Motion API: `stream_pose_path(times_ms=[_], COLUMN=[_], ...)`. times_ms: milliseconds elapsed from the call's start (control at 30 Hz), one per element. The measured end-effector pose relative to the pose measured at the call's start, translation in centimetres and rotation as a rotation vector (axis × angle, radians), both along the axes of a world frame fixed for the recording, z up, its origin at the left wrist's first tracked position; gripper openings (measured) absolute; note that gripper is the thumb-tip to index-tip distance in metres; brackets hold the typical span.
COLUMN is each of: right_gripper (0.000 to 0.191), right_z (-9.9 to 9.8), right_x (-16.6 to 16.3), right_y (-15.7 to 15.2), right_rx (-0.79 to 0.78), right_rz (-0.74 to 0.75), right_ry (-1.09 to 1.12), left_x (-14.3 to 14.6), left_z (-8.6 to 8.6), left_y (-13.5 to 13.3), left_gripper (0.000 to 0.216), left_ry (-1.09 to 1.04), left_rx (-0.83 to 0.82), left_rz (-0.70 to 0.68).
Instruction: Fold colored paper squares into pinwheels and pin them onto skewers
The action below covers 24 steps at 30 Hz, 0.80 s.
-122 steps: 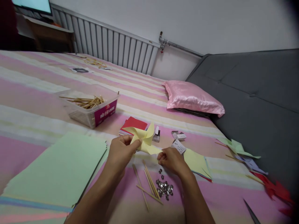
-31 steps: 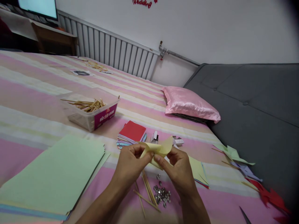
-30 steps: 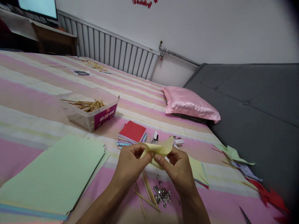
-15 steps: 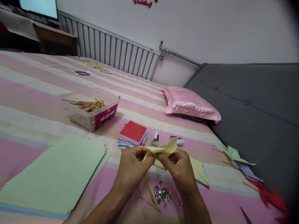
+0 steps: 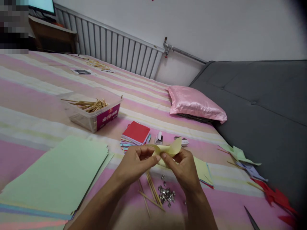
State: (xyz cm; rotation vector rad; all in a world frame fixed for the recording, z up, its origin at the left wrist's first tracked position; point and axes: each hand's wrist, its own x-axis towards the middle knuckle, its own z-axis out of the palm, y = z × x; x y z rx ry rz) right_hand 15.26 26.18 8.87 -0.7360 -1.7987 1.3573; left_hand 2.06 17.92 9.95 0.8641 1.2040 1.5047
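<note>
Between my two hands is a sheet of pale yellow paper, its corners curled in toward the middle. My left hand pinches its left side with thumb and fingers. On the right side, my right hand presses the paper's centre with the thumb, fingers behind it. Below the hands lie several thin wooden sticks and a small heap of silvery metal pieces. Yellow paper squares lie beside my right wrist, partly covered by it.
A plastic tub of sticks, a green paper stack and small coloured squares topped with red lie on the striped bedcover. Finished-looking paper pinwheels and a pointed dark blade are at right. A pink pillow lies behind.
The paper's right corner has turned and folds further toward the centre. Both hands stay pinched on the paper, shifting slightly. The camera view has tipped down a little.
</note>
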Motion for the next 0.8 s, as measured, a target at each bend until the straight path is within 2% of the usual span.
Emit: stream_pose_path(times_ms=[133,233,300,367,433,467,633,800], right_gripper=[0.012,0.011,0.012,0.014,0.015,0.016,0.015,0.018], right_z=[0.1,0.3,0.5,0.6,0.6,0.6,0.6,0.6], right_x=[1.2,2.0,2.3,2.4,2.3,2.3,2.3,2.3], right_y=[1.0,1.7,2.0,2.0,1.9,1.9,1.9,2.1], right_rx=[-0.074,-0.181,-0.234,-0.261,-0.277,-0.284,-0.284,-0.275], right_rz=[-0.04,-0.065,-0.062,-0.055,-0.044,-0.036,-0.028,-0.044], right_ry=[0.183,0.306,0.341,0.341,0.328,0.321,0.299,0.279], left_x=[-2.2,-2.9,-2.4,-1.4,-0.3,0.2,0.8,-0.1], left_z=[-0.2,-0.7,-1.2,-1.7,-2.2,-2.6,-4.0,-3.5], left_y=[-0.4,-0.4,-0.2,0.0,0.2,0.3,0.6,0.6], left_gripper=[0.028,0.023,0.019,0.026,0.035,0.038,0.026,0.023], left_ry=[0.263,0.647,0.909,1.062,1.152,1.201,1.331,1.396], left_rx=[-0.026,-0.089,-0.083,-0.051,-0.059,-0.065,-0.076,-0.145], left_rz=[0.085,0.087,-0.048,-0.262,-0.413,-0.436,-0.375,-0.413])
